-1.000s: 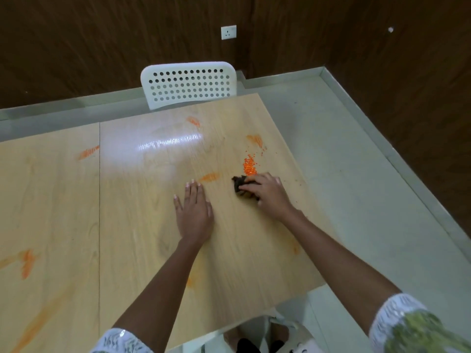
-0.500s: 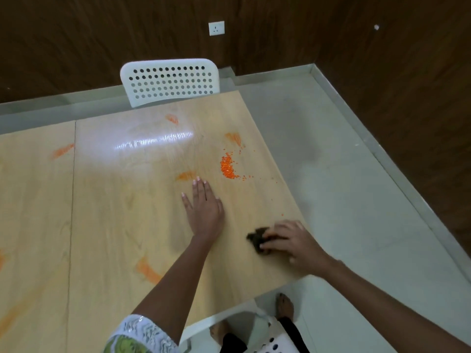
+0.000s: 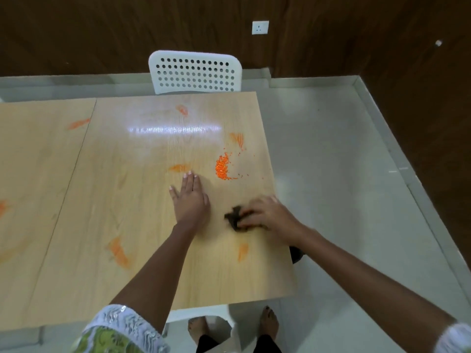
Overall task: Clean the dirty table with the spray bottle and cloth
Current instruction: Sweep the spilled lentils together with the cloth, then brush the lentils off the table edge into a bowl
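Head view: the right hand (image 3: 270,215) clutches a dark cloth (image 3: 234,218) against the table (image 3: 142,225) — blurred, so mid-wipe, I judge. At nine o'clock the left hand (image 3: 191,200) rests flat, fingers straight. Orange grains (image 3: 222,167) lie at twelve o'clock; sweeping them inward — not off the near edge — seems wise. No spray bottle shows.

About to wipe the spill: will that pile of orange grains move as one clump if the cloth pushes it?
Probably not. The orange grains look loose and tiny, with strays already scattered rightward, so they would likely spread or roll. The dark cloth looks small and crumpled, so some may slip past.
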